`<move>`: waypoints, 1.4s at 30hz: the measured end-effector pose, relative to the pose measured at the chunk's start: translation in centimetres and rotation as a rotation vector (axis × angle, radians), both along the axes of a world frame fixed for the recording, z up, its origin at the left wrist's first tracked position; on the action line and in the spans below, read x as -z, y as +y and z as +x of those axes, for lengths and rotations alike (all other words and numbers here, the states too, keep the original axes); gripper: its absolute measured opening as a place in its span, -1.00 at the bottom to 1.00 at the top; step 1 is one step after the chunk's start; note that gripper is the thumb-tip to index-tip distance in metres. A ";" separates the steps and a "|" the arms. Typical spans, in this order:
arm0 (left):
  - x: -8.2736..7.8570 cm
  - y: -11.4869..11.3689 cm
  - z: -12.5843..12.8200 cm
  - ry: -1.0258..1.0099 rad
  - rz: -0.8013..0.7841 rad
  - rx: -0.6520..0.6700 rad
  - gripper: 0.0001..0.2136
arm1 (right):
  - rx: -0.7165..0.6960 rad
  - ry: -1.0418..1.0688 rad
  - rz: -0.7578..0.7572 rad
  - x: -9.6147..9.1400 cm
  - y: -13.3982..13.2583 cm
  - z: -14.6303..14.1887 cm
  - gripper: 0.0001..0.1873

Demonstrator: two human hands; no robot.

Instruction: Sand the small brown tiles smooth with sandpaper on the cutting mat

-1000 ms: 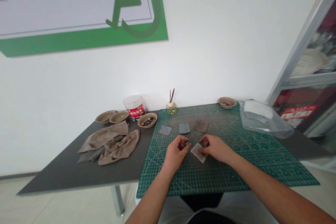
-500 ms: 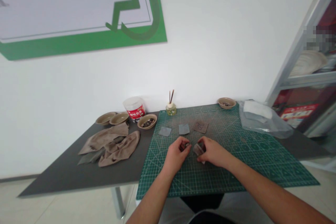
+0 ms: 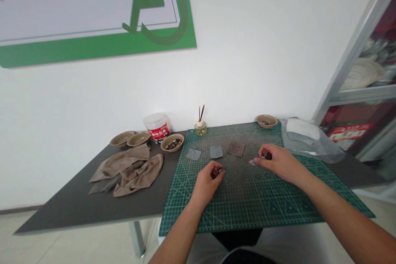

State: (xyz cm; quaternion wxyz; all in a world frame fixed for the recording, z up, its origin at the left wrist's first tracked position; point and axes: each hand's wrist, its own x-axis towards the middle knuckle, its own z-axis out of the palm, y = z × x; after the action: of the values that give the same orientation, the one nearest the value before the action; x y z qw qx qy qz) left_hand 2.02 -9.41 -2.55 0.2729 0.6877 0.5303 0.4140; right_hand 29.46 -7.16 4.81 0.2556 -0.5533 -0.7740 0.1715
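Four bowls (image 3: 138,138) — three flat squares (image 3: 216,152) on one green mat (image 3: 247,210) — two hands (image 3: 208,179), one jar (image 3: 157,126), one plastic bag (image 3: 318,148)

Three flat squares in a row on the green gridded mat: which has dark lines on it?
The flat brown square at the row's right end; the left blue-grey square and middle blue-grey square look plain.

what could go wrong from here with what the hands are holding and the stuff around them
The left hand pinches a small piece, mostly hidden by the fingers; it could slip onto the green mat. The right hand grips a thin pale piece that might bend or drop. The diffuser bottle stands open with its sticks, so a careless reach past the squares might tip it.
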 end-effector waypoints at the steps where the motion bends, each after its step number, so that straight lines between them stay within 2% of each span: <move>1: -0.1 0.0 0.0 0.005 -0.002 -0.003 -0.87 | 0.008 -0.026 -0.015 0.3 0.0 0.4 -0.78; 4: -0.3 0.0 0.1 0.025 -0.023 -0.012 -0.87 | 0.010 -0.066 -0.074 1.1 0.0 1.3 -0.77; 9: -0.3 0.1 -0.1 0.060 -0.026 -0.023 -0.84 | 0.095 -0.086 -0.059 1.4 0.0 2.2 -0.78; 12: -0.3 0.2 -0.1 0.090 -0.008 -0.025 -0.84 | 0.049 -0.116 -0.104 1.7 0.2 2.5 -0.82; 16: -0.2 0.1 -0.1 0.112 0.032 -0.003 -0.83 | -0.017 -0.019 -0.143 2.5 0.4 3.1 -0.78; 19: -0.1 0.1 -0.1 0.121 0.061 0.026 -0.78 | -0.025 -0.088 -0.159 2.7 0.5 3.8 -0.85; 21: 0.0 0.2 -0.2 0.136 0.070 0.035 -0.78 | 0.008 -0.134 -0.112 2.4 0.7 4.2 -0.90; 25: 0.2 0.4 -0.3 0.169 0.079 0.039 -0.81 | 0.162 -0.073 0.153 1.6 1.8 4.8 -0.72; 27: 0.3 0.5 -0.3 0.190 0.088 0.055 -0.82 | 0.173 -0.030 0.316 2.1 3.0 4.7 -0.69; 29: 0.3 0.5 -0.2 0.207 0.094 0.073 -0.82 | 0.161 -0.060 0.402 3.4 4.3 4.5 -0.65; 32: 0.3 0.4 -0.3 0.220 0.079 0.075 -0.82 | 0.068 -0.166 0.350 6.1 5.7 4.2 -0.67; 34: 0.2 0.4 -0.3 0.225 0.067 0.067 -0.82 | 0.064 -0.175 0.343 7.1 6.0 3.9 -0.68; 36: 0.3 0.4 -0.3 0.226 0.065 0.063 -0.82 | 0.095 -0.161 0.361 7.1 6.0 3.5 -0.63; 39: 0.2 0.5 -0.2 0.225 0.069 0.069 -0.82 | 0.106 -0.137 0.407 5.9 5.9 1.5 -0.57; 42: 0.2 0.5 -0.1 0.223 0.071 0.075 -0.83 | -0.026 -0.159 0.420 5.2 6.4 -2.0 -0.54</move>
State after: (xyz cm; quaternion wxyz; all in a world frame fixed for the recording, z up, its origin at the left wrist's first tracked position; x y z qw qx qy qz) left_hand 1.95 -8.95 -2.71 0.2032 0.7581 0.5162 0.3428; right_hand 27.45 -0.75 -0.35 0.3013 -0.4898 -0.8174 -0.0341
